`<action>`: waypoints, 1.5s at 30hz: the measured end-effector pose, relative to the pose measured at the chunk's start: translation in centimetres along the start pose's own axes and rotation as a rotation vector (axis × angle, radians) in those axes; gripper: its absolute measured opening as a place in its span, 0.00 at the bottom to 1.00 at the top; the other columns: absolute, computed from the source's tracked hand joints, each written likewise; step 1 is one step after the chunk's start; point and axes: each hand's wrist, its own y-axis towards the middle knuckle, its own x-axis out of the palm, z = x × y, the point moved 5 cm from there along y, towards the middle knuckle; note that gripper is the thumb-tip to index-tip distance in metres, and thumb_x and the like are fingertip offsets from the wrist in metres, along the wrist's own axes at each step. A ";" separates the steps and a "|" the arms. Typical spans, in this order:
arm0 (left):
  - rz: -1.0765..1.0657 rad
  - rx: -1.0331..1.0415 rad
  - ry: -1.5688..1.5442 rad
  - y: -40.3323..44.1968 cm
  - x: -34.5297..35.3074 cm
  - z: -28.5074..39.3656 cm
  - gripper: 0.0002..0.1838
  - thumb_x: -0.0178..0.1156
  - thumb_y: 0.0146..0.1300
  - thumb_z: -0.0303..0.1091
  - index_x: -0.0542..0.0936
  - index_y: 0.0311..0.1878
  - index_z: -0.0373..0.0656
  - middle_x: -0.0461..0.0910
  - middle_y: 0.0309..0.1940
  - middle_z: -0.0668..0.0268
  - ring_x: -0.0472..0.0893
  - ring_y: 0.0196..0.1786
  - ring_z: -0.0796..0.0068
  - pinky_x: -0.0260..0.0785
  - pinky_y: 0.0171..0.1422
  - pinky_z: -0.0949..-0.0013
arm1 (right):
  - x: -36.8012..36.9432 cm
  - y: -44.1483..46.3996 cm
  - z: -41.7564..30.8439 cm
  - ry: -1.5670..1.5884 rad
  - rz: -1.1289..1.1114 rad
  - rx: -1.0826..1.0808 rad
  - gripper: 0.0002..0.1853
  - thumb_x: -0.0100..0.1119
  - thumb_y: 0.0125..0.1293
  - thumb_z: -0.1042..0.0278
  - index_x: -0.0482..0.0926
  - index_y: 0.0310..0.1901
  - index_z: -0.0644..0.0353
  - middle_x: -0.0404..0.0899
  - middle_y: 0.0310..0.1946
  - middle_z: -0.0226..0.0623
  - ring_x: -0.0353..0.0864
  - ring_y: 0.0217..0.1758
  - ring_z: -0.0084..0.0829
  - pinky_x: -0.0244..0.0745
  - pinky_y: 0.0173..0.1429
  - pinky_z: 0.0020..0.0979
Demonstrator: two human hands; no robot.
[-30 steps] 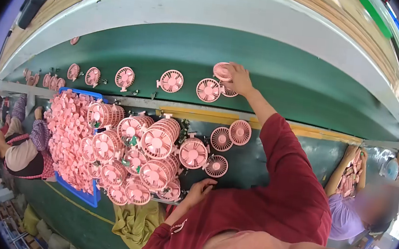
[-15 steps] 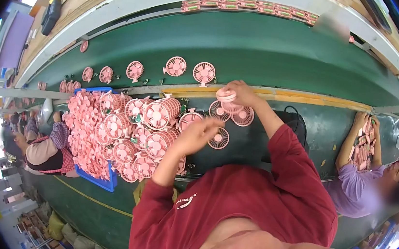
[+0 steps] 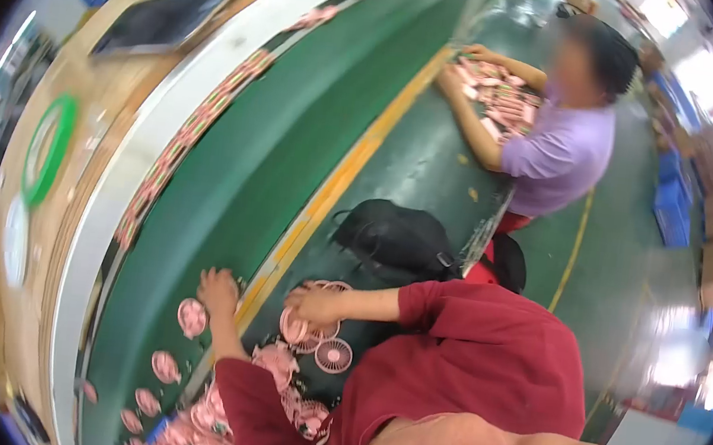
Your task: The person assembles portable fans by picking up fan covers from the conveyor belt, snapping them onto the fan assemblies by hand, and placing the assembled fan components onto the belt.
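My left hand point(image 3: 219, 291) reaches over the green conveyor belt, fingers spread, just beyond a pink fan point(image 3: 192, 318). Nothing shows in it, though its underside is hidden. My right hand point(image 3: 317, 304) is closed on a round pink fan part point(image 3: 294, 326) above the dark worktop. Under and around that hand are round pink fan grilles, one lying apart as a slotted grille point(image 3: 333, 356) nearer my body. A heap of pink fans point(image 3: 200, 432) fills the lower left, partly behind my left sleeve.
More fans point(image 3: 166, 367) lie along the belt point(image 3: 297, 129). A yellow-edged rail point(image 3: 354, 166) divides belt and worktop. A black bag point(image 3: 398, 237) rests on the worktop. Across from it, a co-worker in purple point(image 3: 560, 148) handles pink parts point(image 3: 504, 99). A green tape roll point(image 3: 48, 151) sits on the shelf.
The view has swung right, showing more of the co-worker and the bag. My left hand has moved from beside the fan pile to over the belt. My right hand stays by the grilles.
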 end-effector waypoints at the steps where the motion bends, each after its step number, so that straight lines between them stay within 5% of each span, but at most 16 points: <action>1: 0.029 0.009 -0.044 0.0 0.1 -0.3 0.11 0.57 0.59 0.34 0.81 0.45 0.52 0.75 0.58 0.60 0.68 0.68 0.53 0.66 0.62 0.45 | -1.4 -0.3 -0.1 0.067 0.030 -0.016 0.22 0.67 0.50 0.55 0.82 0.50 0.42 0.71 0.61 0.39 0.65 0.67 0.42 0.62 0.62 0.52; 4: 0.093 -0.034 -0.154 -0.4 -0.8 -2.6 0.06 0.55 0.60 0.32 0.77 0.39 0.43 0.79 0.48 0.53 0.72 0.63 0.51 0.65 0.64 0.49 | -3.7 0.0 0.0 0.345 0.170 -0.070 0.16 0.63 0.57 0.62 0.83 0.49 0.45 0.74 0.57 0.40 0.70 0.61 0.43 0.68 0.56 0.46; 8: 0.087 -0.155 -0.307 -3.3 -5.4 -2.3 0.09 0.53 0.67 0.30 0.70 0.46 0.36 0.80 0.37 0.48 0.81 0.38 0.48 0.71 0.40 0.54 | -5.8 1.8 1.4 0.739 0.355 -0.032 0.15 0.62 0.61 0.63 0.81 0.48 0.59 0.83 0.38 0.43 0.82 0.39 0.47 0.76 0.43 0.38; 11: 0.312 -0.197 -0.644 -6.1 -7.5 -0.6 0.13 0.52 0.67 0.29 0.70 0.52 0.34 0.80 0.36 0.51 0.81 0.38 0.57 0.71 0.40 0.60 | -4.5 3.6 2.8 1.107 0.425 0.141 0.18 0.63 0.63 0.59 0.80 0.49 0.63 0.85 0.38 0.41 0.84 0.39 0.28 0.77 0.42 0.31; 12: 0.337 -0.214 -0.744 -7.1 -7.4 0.0 0.20 0.50 0.68 0.27 0.67 0.62 0.33 0.78 0.46 0.52 0.81 0.46 0.65 0.74 0.46 0.64 | -5.6 3.0 2.3 1.274 0.406 0.190 0.20 0.63 0.63 0.59 0.78 0.50 0.67 0.84 0.40 0.39 0.81 0.41 0.24 0.77 0.45 0.30; 14: 0.167 -0.405 -1.322 -9.0 -3.0 -0.3 0.27 0.52 0.67 0.25 0.61 0.68 0.34 0.71 0.59 0.51 0.77 0.57 0.63 0.75 0.55 0.64 | -4.7 3.6 2.5 1.309 0.499 0.160 0.20 0.63 0.64 0.60 0.77 0.50 0.67 0.84 0.40 0.38 0.80 0.43 0.23 0.77 0.47 0.29; 15: 0.041 -0.545 -1.580 -10.2 -5.1 2.6 0.32 0.54 0.66 0.23 0.56 0.72 0.37 0.64 0.65 0.52 0.72 0.63 0.62 0.72 0.62 0.63 | -4.4 3.8 2.7 1.224 0.582 0.109 0.22 0.65 0.62 0.61 0.73 0.53 0.65 0.82 0.37 0.38 0.84 0.30 0.27 0.80 0.34 0.29; 16: 0.032 -0.521 -1.615 -11.1 -6.6 4.6 0.33 0.54 0.65 0.23 0.55 0.73 0.38 0.65 0.65 0.53 0.72 0.63 0.63 0.72 0.63 0.62 | -4.8 3.3 2.2 1.231 0.585 0.109 0.22 0.65 0.62 0.61 0.73 0.53 0.65 0.82 0.37 0.38 0.84 0.30 0.27 0.80 0.34 0.29; 18: -0.038 -0.499 -1.657 -12.7 -8.1 6.8 0.36 0.56 0.65 0.23 0.53 0.73 0.39 0.64 0.66 0.55 0.70 0.65 0.63 0.68 0.67 0.61 | -7.1 1.2 1.1 1.005 0.646 0.143 0.23 0.63 0.61 0.62 0.72 0.55 0.64 0.80 0.47 0.46 0.82 0.50 0.36 0.76 0.54 0.35; 23: -0.075 -0.526 -1.818 -16.2 -8.7 9.3 0.38 0.59 0.66 0.27 0.52 0.75 0.44 0.62 0.69 0.57 0.68 0.67 0.62 0.65 0.67 0.56 | -7.4 -0.2 -0.5 0.822 0.594 0.056 0.28 0.58 0.58 0.69 0.69 0.63 0.58 0.73 0.55 0.48 0.72 0.61 0.47 0.67 0.66 0.42; 27: -0.053 -0.570 -1.975 -17.7 -5.7 9.7 0.39 0.48 0.68 0.65 0.57 0.74 0.50 0.63 0.69 0.63 0.68 0.67 0.67 0.65 0.66 0.57 | -8.0 -0.8 -3.0 0.666 0.592 -0.164 0.26 0.55 0.60 0.71 0.71 0.63 0.55 0.69 0.56 0.46 0.66 0.64 0.47 0.62 0.69 0.43; 32: 0.284 -0.606 -2.332 -17.3 -9.2 12.9 0.38 0.41 0.69 0.66 0.61 0.71 0.46 0.65 0.67 0.58 0.67 0.68 0.61 0.63 0.71 0.55 | -7.9 -2.1 -6.0 0.572 0.578 -0.261 0.28 0.57 0.62 0.62 0.67 0.64 0.55 0.69 0.56 0.47 0.68 0.63 0.48 0.63 0.67 0.45; 36: 0.293 -0.557 -2.455 -18.0 -8.8 12.7 0.37 0.40 0.70 0.67 0.64 0.68 0.45 0.68 0.65 0.57 0.68 0.67 0.60 0.64 0.70 0.57 | -6.6 -2.1 -6.8 0.513 0.457 -0.253 0.35 0.57 0.63 0.46 0.62 0.68 0.55 0.63 0.64 0.45 0.63 0.68 0.47 0.59 0.69 0.48; 40: 0.369 -0.624 -2.374 -18.8 -9.5 12.6 0.37 0.40 0.70 0.66 0.65 0.67 0.43 0.70 0.62 0.58 0.71 0.65 0.61 0.66 0.68 0.60 | -5.9 -2.1 -7.7 0.546 0.499 -0.307 0.41 0.50 0.65 0.33 0.60 0.69 0.57 0.62 0.65 0.48 0.62 0.69 0.47 0.58 0.69 0.48; 42: 0.560 -0.674 -2.091 -19.4 -11.1 12.9 0.37 0.41 0.70 0.66 0.67 0.65 0.41 0.72 0.60 0.59 0.73 0.63 0.63 0.69 0.66 0.62 | -6.1 -2.1 -8.3 0.932 0.415 -0.348 0.49 0.43 0.62 0.23 0.56 0.70 0.60 0.58 0.68 0.52 0.58 0.71 0.49 0.55 0.71 0.48; 45: 0.507 -0.662 -2.100 -19.5 -11.8 12.9 0.36 0.40 0.71 0.65 0.68 0.63 0.39 0.73 0.59 0.58 0.75 0.61 0.64 0.71 0.63 0.61 | -6.0 -2.4 -8.6 0.873 0.500 -0.357 0.51 0.49 0.61 0.27 0.54 0.70 0.66 0.55 0.70 0.56 0.54 0.74 0.53 0.50 0.75 0.48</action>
